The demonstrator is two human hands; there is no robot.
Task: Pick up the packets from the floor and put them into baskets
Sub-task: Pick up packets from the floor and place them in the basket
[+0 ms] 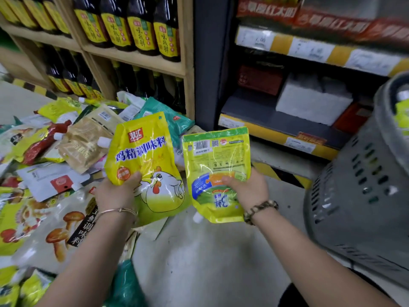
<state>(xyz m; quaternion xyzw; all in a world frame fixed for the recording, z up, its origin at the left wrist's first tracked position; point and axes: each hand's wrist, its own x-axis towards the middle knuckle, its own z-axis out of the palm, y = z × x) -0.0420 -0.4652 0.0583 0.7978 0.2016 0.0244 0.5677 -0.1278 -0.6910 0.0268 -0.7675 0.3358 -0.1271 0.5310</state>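
Our left hand (115, 192) pinches the chicken seasoning pouch (147, 151) low, our right hand (251, 189) the green-yellow pouch (218, 160); both look light, floppy, slick.

Pale concrete floor (210, 262), wooden shelving (137, 60) of dark bottles (141, 29) beside grey metal shelves (254, 116) with price tags (312, 48)

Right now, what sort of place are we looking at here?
Most likely a grocery shop aisle: shelves lined with sauce bottles, price tags along the rack edges, and a heap of seasoning packets, with a grey basket at the right.
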